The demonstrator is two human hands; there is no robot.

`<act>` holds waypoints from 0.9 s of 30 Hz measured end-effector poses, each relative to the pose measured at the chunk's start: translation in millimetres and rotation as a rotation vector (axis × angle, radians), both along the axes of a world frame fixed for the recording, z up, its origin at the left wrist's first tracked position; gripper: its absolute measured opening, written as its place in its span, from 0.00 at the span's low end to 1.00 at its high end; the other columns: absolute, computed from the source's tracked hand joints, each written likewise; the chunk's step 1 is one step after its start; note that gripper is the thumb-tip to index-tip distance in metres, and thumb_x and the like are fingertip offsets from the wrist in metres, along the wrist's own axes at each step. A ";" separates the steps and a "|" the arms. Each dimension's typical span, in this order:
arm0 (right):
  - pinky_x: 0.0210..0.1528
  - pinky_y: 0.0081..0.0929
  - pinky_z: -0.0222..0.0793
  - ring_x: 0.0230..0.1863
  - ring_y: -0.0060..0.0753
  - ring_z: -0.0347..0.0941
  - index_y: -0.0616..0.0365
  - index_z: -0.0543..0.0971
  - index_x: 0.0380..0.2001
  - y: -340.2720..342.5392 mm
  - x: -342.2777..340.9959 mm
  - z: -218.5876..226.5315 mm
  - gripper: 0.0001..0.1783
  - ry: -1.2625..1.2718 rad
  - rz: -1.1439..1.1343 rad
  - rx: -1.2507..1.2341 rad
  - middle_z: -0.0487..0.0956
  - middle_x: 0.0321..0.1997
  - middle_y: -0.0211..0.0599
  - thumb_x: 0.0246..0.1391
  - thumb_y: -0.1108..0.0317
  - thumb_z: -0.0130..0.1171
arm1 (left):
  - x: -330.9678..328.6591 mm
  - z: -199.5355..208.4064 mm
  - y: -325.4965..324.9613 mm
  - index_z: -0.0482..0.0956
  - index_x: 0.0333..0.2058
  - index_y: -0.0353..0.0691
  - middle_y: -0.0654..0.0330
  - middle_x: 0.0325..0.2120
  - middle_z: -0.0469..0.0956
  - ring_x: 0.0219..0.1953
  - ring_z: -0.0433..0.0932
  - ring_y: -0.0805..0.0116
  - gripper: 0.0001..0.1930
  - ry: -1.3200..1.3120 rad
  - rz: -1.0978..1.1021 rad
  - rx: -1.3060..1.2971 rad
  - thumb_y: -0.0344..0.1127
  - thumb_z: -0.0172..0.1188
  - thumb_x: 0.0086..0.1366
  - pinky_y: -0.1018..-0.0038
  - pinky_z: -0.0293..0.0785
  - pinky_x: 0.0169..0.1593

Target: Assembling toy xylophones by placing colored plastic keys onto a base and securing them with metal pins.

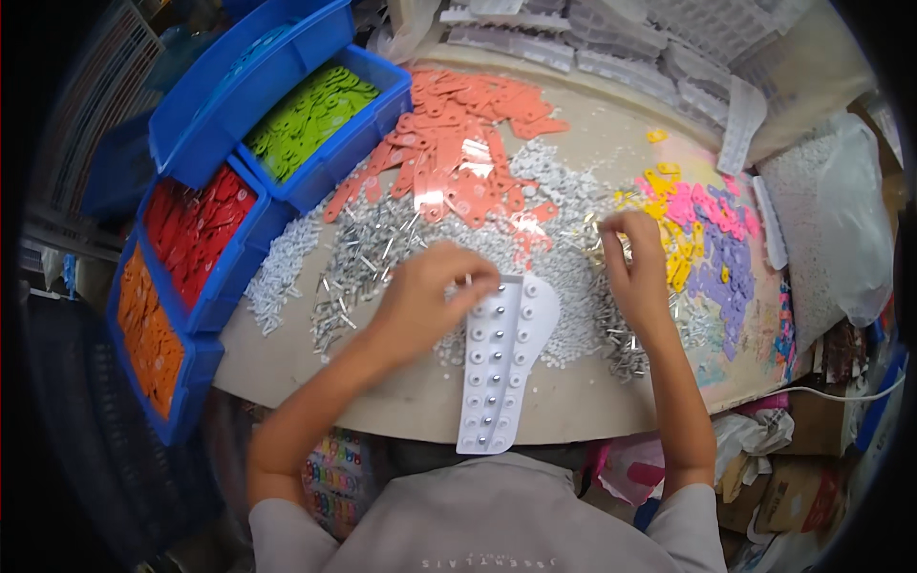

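The white holder lies in front of you at the near edge of the table, its long body pointing toward you and its rounded lobe at the far right. Silver studs stand in a line along its middle, with white rings in rows on either side. Your left hand is over the far end of the holder, fingers curled and thumb and fingertips drawn close together; you can't tell from here whether a small part is between them. Your right hand is farther right, half curled above a heap of small metal parts, with a narrow gap showing between thumb and forefinger; whether it has hold of anything can't be told. Around the holder's far end you have a spread of small white pieces, with silver pins to the left. Beyond them is a pile of flat coral strips. To the right lie yellow pieces, pink pieces and purple pieces. At your left, blue bins carry green strips, red strips and orange strips. At the far right sits a clear bag.
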State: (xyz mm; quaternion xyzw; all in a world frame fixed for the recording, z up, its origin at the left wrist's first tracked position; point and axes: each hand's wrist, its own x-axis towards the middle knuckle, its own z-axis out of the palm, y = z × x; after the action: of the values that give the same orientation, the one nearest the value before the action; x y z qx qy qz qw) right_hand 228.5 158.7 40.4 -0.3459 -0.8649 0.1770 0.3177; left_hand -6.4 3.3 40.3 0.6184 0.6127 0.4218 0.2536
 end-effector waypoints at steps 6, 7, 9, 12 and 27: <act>0.47 0.35 0.68 0.41 0.45 0.73 0.61 0.78 0.35 -116.5 19.3 3.3 0.08 -0.060 0.281 -0.329 0.78 0.38 0.41 0.52 0.81 0.62 | 24.4 -15.3 -77.9 0.82 0.34 0.38 0.58 0.31 0.79 0.35 0.77 0.59 0.04 -0.024 -0.086 -0.094 0.28 0.67 0.60 0.68 0.72 0.41; 0.47 0.35 0.68 0.41 0.45 0.73 0.61 0.78 0.35 -126.9 20.3 2.6 0.08 -0.061 0.277 -0.331 0.78 0.38 0.41 0.52 0.81 0.62 | 28.7 -18.7 -85.4 0.82 0.34 0.38 0.58 0.31 0.78 0.35 0.77 0.59 0.04 -0.060 -0.089 -0.115 0.28 0.67 0.60 0.68 0.72 0.41; 0.47 0.35 0.68 0.42 0.45 0.72 0.61 0.79 0.35 -142.1 21.1 2.1 0.07 -0.024 0.288 -0.466 0.78 0.38 0.39 0.52 0.80 0.63 | 38.4 -17.4 -95.1 0.82 0.34 0.38 0.58 0.30 0.78 0.34 0.77 0.59 0.04 -0.078 -0.099 -0.143 0.28 0.68 0.60 0.68 0.73 0.39; 0.47 0.36 0.67 0.42 0.44 0.72 0.61 0.80 0.36 -156.4 21.7 0.3 0.07 -0.011 0.285 -0.500 0.79 0.38 0.39 0.52 0.79 0.63 | 51.0 -14.7 -105.5 0.82 0.34 0.39 0.58 0.29 0.77 0.31 0.77 0.59 0.05 -0.075 -0.088 -0.143 0.28 0.68 0.59 0.67 0.73 0.35; 0.41 0.36 0.67 0.38 0.44 0.71 0.59 0.80 0.35 -173.4 23.9 -33.8 0.12 -0.030 0.275 -0.190 0.76 0.34 0.38 0.45 0.78 0.69 | 58.6 -38.7 -116.9 0.82 0.32 0.38 0.60 0.24 0.76 0.26 0.76 0.64 0.08 0.209 0.001 0.069 0.29 0.72 0.55 0.68 0.72 0.27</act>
State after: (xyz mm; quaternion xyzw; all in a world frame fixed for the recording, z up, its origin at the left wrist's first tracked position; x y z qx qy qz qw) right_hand 252.5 -14.8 6.6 -0.2554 -0.8881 0.2944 0.2436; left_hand 52.2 -113.6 1.6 0.6671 0.6213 0.3759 0.1667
